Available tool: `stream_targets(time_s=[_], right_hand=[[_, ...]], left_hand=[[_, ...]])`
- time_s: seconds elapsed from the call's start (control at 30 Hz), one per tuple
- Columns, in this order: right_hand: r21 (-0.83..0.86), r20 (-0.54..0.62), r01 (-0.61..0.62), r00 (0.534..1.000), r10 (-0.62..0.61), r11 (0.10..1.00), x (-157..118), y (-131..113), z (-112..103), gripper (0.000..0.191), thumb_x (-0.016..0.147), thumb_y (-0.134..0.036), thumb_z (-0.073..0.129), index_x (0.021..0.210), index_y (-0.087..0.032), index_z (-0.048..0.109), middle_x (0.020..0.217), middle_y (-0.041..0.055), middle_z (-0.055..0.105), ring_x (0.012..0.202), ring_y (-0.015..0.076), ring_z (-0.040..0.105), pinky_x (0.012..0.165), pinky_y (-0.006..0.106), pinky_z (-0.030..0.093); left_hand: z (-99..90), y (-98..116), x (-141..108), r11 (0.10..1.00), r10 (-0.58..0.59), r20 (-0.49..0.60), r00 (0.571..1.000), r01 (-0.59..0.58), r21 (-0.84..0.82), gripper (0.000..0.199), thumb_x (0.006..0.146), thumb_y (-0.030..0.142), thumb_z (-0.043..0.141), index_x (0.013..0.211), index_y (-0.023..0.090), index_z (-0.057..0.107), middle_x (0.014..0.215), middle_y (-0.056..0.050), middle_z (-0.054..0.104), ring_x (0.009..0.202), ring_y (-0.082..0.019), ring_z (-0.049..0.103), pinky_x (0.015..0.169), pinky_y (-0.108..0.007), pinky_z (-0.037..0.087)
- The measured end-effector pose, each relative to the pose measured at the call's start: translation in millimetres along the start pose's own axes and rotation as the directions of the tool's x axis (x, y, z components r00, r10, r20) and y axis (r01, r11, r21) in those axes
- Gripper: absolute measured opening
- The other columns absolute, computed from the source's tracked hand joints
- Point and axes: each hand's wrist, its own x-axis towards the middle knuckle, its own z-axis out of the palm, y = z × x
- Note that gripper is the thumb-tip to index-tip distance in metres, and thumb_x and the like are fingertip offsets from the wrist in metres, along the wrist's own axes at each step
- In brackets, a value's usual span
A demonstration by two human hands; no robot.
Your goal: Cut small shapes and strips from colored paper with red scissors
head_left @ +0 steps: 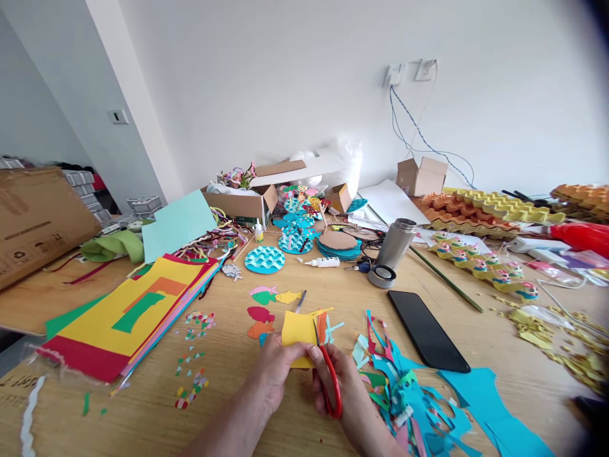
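Observation:
My left hand (271, 368) is closed on a piece of yellow paper (295, 327), its thumb lying across the lower part. In my right hand (340, 374) are red-handled scissors (333, 397), the dark blades against the paper's right edge. A thin yellow strip sticks out at the paper's upper right. Just beyond lie paper fish cutouts: a crimson one (260, 314), an orange one (259, 329), a yellow one (288, 296) and a green-and-pink pair (263, 294). A pen (301, 301) lies beside them, partly hidden by the paper.
Stacked coloured paper (157, 279) and confetti pieces (193, 381) are at left. Blue paper scraps (419, 406), a black phone (428, 330) and a steel flask (396, 244) stand or lie to the right. Glue bottles (326, 261), blue discs (265, 259) and egg trays (504, 206) are farther back.

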Motion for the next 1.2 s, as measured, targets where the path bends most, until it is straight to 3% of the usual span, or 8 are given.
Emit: stream_targets(time_s=[0.23, 0.4, 0.6, 0.93, 1.0, 1.07, 1.13, 1.2], right_hand=[[-0.043, 0.003, -0.012, 1.0, 0.012, 0.999, -0.4, -1.1, -2.0, 0.061, 0.064, -0.08, 0.046, 0.074, -0.02, 0.04, 0.039, -0.0094, 0.045, 0.028, 0.005, 0.042, 0.029, 0.014, 0.025], [-0.015, 0.012, -0.029, 0.999, 0.029, 0.999, -1.5, -3.1, -3.0, 0.059, 0.065, -0.079, 0.047, 0.074, -0.02, 0.04, 0.04, -0.0101, 0.043, 0.029, 0.0048, 0.041, 0.03, 0.015, 0.025], [-0.052, -0.015, 0.014, 1.0, -0.015, 0.999, 0.2, -1.1, -4.4, 0.052, 0.074, -0.071, 0.045, 0.075, -0.02, 0.041, 0.043, -0.0081, 0.048, 0.03, 0.0051, 0.044, 0.031, 0.014, 0.024], [-0.056, -0.004, 0.016, 1.0, -0.016, 0.998, -0.2, -0.5, -5.4, 0.048, 0.078, -0.068, 0.045, 0.077, -0.019, 0.043, 0.039, -0.009, 0.046, 0.027, 0.0052, 0.039, 0.03, 0.015, 0.023], [-0.058, -0.003, 0.021, 1.0, -0.021, 0.998, -1.1, -1.6, -5.4, 0.048, 0.078, -0.067, 0.045, 0.075, -0.019, 0.043, 0.039, -0.009, 0.046, 0.026, 0.0049, 0.038, 0.03, 0.015, 0.023], [-0.066, 0.007, 0.043, 0.999, -0.042, 0.997, -1.8, -2.2, -5.7, 0.046, 0.079, -0.065, 0.045, 0.073, -0.02, 0.042, 0.039, -0.009, 0.045, 0.027, 0.0045, 0.038, 0.031, 0.015, 0.024], [-0.076, 0.037, 0.05, 0.998, -0.047, 0.996, -1.2, -1.0, -5.9, 0.046, 0.079, -0.065, 0.045, 0.071, -0.02, 0.041, 0.038, -0.0086, 0.046, 0.028, 0.0049, 0.039, 0.031, 0.015, 0.025], [-0.092, 0.08, 0.037, 0.996, -0.03, 0.995, 1.1, 3.0, -5.8, 0.048, 0.077, -0.067, 0.046, 0.07, -0.021, 0.039, 0.038, -0.0081, 0.047, 0.028, 0.0057, 0.041, 0.031, 0.015, 0.027]], left_hand=[[5.7, 4.1, -3.1, 1.0, -0.004, 0.077, 0.997, 0.004, 0.007, 0.019, 0.069, 0.032, 0.066, 0.067, 0.013, 0.07, 0.059, -0.005, 0.066, 0.048, -0.017, 0.056, 0.05, -0.027, 0.041], [6.9, 4.0, -3.5, 1.0, 0.02, 0.009, 1.0, -0.02, -0.013, 0.012, 0.064, 0.027, 0.072, 0.067, 0.015, 0.07, 0.065, -0.006, 0.068, 0.059, -0.019, 0.061, 0.055, -0.027, 0.044], [6.5, 4.3, -4.3, 1.0, 0.006, 0.119, 0.993, -0.007, 0.006, 0.025, 0.073, 0.039, 0.064, 0.066, 0.015, 0.069, 0.055, -0.005, 0.064, 0.042, -0.017, 0.054, 0.045, -0.029, 0.041], [8.7, 10.4, -7.7, 0.998, -0.067, 0.104, 0.992, 0.068, -0.007, 0.027, 0.065, 0.041, 0.071, 0.073, 0.015, 0.072, 0.05, -0.005, 0.062, 0.042, -0.019, 0.055, 0.048, -0.031, 0.042], [4.4, 7.9, -4.5, 0.999, -0.047, 0.056, 0.997, 0.048, -0.006, 0.023, 0.064, 0.037, 0.072, 0.071, 0.015, 0.072, 0.057, -0.006, 0.065, 0.05, -0.019, 0.058, 0.052, -0.029, 0.043], [-2.0, 5.1, 0.6, 0.999, -0.029, -0.073, 0.997, 0.028, -0.015, 0.02, 0.062, 0.031, 0.074, 0.071, 0.014, 0.07, 0.067, -0.006, 0.068, 0.06, -0.017, 0.06, 0.055, -0.026, 0.044], [-8.8, 3.6, 6.2, 0.999, -0.018, -0.216, 0.976, 0.007, -0.049, 0.023, 0.058, 0.027, 0.076, 0.075, 0.014, 0.069, 0.075, -0.005, 0.069, 0.066, -0.015, 0.06, 0.055, -0.024, 0.044], [-14.1, 4.0, 10.5, 0.995, -0.012, -0.287, 0.958, -0.016, -0.095, 0.028, 0.057, 0.027, 0.077, 0.079, 0.013, 0.068, 0.076, -0.005, 0.068, 0.064, -0.014, 0.059, 0.052, -0.023, 0.044]])
